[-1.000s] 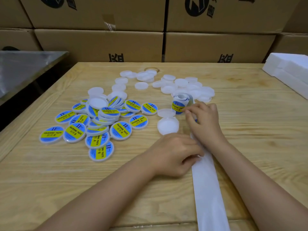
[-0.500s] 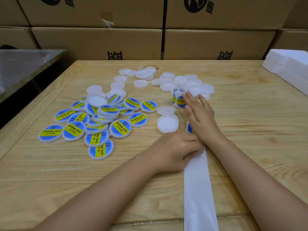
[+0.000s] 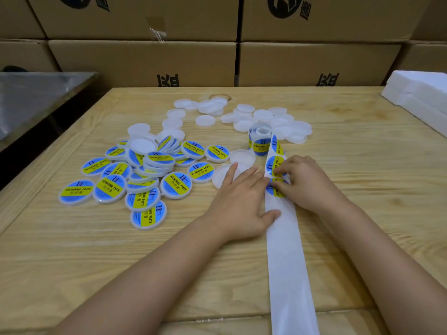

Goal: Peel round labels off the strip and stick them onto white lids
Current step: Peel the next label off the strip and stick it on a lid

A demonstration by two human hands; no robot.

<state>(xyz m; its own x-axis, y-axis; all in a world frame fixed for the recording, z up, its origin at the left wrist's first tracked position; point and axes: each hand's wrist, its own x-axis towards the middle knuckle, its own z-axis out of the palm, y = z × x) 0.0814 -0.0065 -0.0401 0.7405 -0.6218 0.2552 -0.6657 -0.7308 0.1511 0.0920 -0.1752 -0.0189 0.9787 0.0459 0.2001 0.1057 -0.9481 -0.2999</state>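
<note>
A white backing strip [image 3: 290, 274] runs from the table's near edge up to a small label roll [image 3: 260, 139]. Blue and yellow round labels [image 3: 274, 163] sit on its far end. My right hand [image 3: 308, 187] has its fingertips pinched on the edge of one round label on the strip. My left hand [image 3: 242, 201] lies flat with fingers spread, thumb pressing on the strip's left edge, fingers over a blank white lid [image 3: 221, 176]. Another blank lid [image 3: 242, 157] lies just beyond.
Several labelled lids [image 3: 145, 170] are piled at the left of the wooden table [image 3: 362, 165]. Blank white lids [image 3: 266, 117] are scattered at the back. Cardboard boxes [image 3: 145, 61] wall the far side. White foam blocks [image 3: 418, 93] sit far right, a metal table [image 3: 36, 93] at the left.
My left hand went from a closed fist on the strip to lying flat with fingers spread. My right hand drew back from the roll to a label on the strip. More labelled strip shows.
</note>
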